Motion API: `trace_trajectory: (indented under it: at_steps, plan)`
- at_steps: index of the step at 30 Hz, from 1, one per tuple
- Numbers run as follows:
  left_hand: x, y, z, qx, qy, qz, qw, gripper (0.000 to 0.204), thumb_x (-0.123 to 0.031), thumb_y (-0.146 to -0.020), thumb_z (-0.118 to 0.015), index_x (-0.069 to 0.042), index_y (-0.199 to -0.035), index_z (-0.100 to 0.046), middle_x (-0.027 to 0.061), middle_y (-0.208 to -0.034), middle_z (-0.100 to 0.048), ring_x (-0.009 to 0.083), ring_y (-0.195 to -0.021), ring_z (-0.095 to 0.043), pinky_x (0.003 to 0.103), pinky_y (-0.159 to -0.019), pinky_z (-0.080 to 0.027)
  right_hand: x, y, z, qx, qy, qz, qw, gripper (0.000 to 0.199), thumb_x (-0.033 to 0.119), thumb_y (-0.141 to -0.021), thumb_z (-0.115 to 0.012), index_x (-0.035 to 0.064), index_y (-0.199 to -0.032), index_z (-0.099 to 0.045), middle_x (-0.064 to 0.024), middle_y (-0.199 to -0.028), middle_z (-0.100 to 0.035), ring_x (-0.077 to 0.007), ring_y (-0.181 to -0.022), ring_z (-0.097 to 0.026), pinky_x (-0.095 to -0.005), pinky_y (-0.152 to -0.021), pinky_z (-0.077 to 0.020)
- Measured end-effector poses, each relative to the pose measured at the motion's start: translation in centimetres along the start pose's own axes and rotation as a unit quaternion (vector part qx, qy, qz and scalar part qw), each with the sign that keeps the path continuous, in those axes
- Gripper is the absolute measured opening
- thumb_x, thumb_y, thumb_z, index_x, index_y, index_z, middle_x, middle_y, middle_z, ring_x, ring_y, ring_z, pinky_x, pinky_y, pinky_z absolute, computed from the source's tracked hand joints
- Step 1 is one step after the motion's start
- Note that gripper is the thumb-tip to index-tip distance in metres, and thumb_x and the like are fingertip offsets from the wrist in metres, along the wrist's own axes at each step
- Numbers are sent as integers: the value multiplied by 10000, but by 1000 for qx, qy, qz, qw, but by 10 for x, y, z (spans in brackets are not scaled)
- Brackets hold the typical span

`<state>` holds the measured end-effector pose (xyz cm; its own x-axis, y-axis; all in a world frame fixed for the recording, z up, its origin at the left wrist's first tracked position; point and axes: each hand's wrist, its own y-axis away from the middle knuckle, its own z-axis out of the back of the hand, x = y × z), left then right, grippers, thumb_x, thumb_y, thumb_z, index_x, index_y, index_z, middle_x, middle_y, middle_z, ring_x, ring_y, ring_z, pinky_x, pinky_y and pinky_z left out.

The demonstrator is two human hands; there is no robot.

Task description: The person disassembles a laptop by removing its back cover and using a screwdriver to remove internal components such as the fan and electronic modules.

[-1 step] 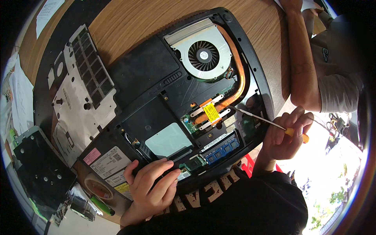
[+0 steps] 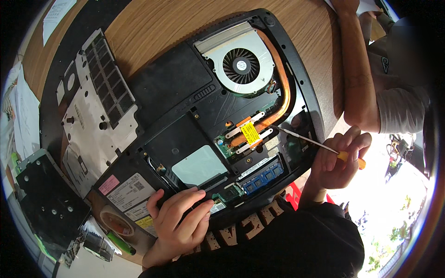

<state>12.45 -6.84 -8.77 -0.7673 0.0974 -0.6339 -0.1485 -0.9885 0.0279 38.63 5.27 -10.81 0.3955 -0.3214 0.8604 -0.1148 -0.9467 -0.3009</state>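
Note:
An opened laptop base (image 2: 171,83) lies upside down on the table, its inside parts bare. My right hand (image 2: 343,160) grips a screwdriver (image 2: 345,157) by its yellow-orange handle. The long metal shaft slants left, and its tip meets the area beside the copper heat pipe (image 2: 285,88) and the yellow label (image 2: 250,133). Whether the tip sits on a screw is too small to tell. My left hand (image 2: 181,222) rests with fingers apart on the laptop's near edge, close to a small green board (image 2: 229,193). A blue memory module (image 2: 263,178) and a cooling fan (image 2: 241,66) are fitted in the base.
A removed cover panel with mesh (image 2: 99,97) lies left of the laptop. Further left is a black metal-edged part (image 2: 51,204). A tape roll (image 2: 116,222) and a green tool (image 2: 120,243) sit near the lower left. Another person's forearm (image 2: 359,74) rests at the upper right.

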Motion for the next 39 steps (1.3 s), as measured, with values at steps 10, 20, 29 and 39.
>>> trace_trajectory:
  at_steps: [10, 20, 29, 39]
  plan:
    - [-2, 0, 2, 13, -3, 0, 1000, 157, -149, -776, -639, -158, -927, -679, -14, -1046, -592, 145, -940, -611, 426, -992, -244, 1, 0, 0, 5, 7, 14, 1000, 138, 92, -899, -449, 25, -843, -342, -141, -789, -444, -99, -380, -423, -186, -324, -391]
    - [-9, 3, -1, -30, 6, -3, 1000, 138, -74, -731, -639, -136, -853, -654, 7, -991, -608, 173, -930, -589, 433, -996, -274, 4, 8, -1, -36, 17, 44, 998, 199, 154, -882, -523, 27, -924, -377, -151, -916, -431, -143, -660, -469, -200, -517, -420]
    - [35, -13, -13, -126, -1, -61, 990, 122, -71, -759, -616, -102, -877, -628, 19, -983, -604, 189, -915, -583, 419, -959, -327, -18, -80, -45, 203, 240, 31, 949, 106, -25, -804, -588, -6, -792, -484, -118, -737, -580, -132, -578, -548, -219, -517, -431]
    - [50, -28, -29, -191, -4, -111, 975, 125, -56, -768, -601, -79, -890, -596, 29, -960, -566, 205, -900, -563, 429, -973, -339, -25, -106, -79, 282, 219, 54, 933, 106, -48, -752, -539, -19, -665, -486, -91, -644, -542, -152, -515, -533, -245, -477, -426]
